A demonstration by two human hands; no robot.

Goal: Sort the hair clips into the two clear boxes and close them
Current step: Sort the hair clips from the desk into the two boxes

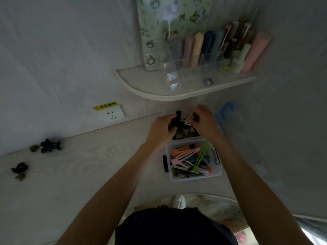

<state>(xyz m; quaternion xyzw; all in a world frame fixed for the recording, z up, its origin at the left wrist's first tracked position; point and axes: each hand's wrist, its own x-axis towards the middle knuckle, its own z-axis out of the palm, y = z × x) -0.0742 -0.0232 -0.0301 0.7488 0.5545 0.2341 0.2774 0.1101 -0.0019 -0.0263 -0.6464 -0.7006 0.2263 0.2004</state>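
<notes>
Dark claw clips fill the far box; left hand grips one, right hand pinches another, directly above.

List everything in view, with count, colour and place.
near box: one, clear, on desk, full of colourful flat clips
far box: one, mostly hidden under the hands, dark claw clips inside
loose clips: a few, dark, desk's left side
desk: one, pale wood
shelf: one, pale, above the boxes
organiser: one, clear, on shelf, holding pastel tubes
socket: one, white, wall
left hand: grips a black clip
right hand: pinches a brown clip
</notes>
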